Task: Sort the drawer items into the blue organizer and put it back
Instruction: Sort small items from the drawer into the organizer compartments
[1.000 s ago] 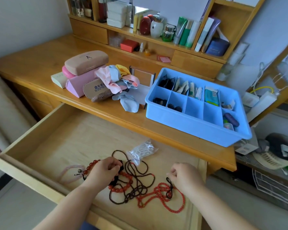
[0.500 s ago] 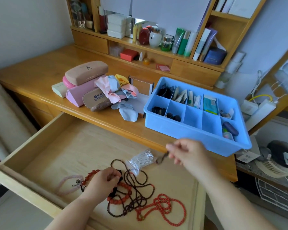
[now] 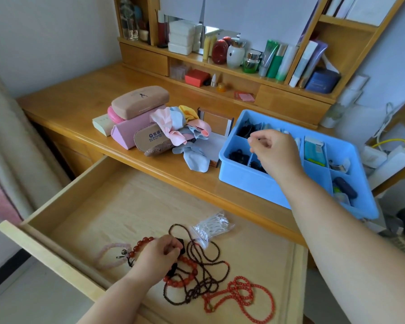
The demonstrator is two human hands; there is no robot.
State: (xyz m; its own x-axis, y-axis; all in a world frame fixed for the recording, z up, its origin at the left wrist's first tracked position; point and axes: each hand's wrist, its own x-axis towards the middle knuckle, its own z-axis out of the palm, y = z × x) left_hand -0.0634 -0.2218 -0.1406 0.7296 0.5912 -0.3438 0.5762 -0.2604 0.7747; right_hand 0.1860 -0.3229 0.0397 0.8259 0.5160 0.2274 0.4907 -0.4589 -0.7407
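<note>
The blue organizer (image 3: 248, 181) sits on the desk at the right, its compartments holding dark hair ties and small packets. My right hand (image 3: 275, 153) hovers over its left compartments, thumb and forefinger pinched together on a small dark item that barely shows. Below, the open wooden drawer (image 3: 117, 199) holds a dark bead string (image 3: 211, 277), a red bead necklace (image 3: 239, 298), a bracelet of large red beads (image 3: 140, 244), a pale pink bracelet (image 3: 108, 253) and a clear bag of white picks (image 3: 211, 226). My left hand (image 3: 156, 256) grips a black piece among the beads.
Glasses cases (image 3: 139, 101) and coloured cloths (image 3: 180, 127) are piled on the desk left of the organizer, with a small framed box (image 3: 216, 122) behind them. Bottles and boxes fill the back shelf (image 3: 243, 73). Cables and a power strip (image 3: 391, 160) lie at the right.
My right hand lifted a small dark item out of the drawer and carried it up over the organizer's left compartments. My left hand stayed on the beads in the drawer.
</note>
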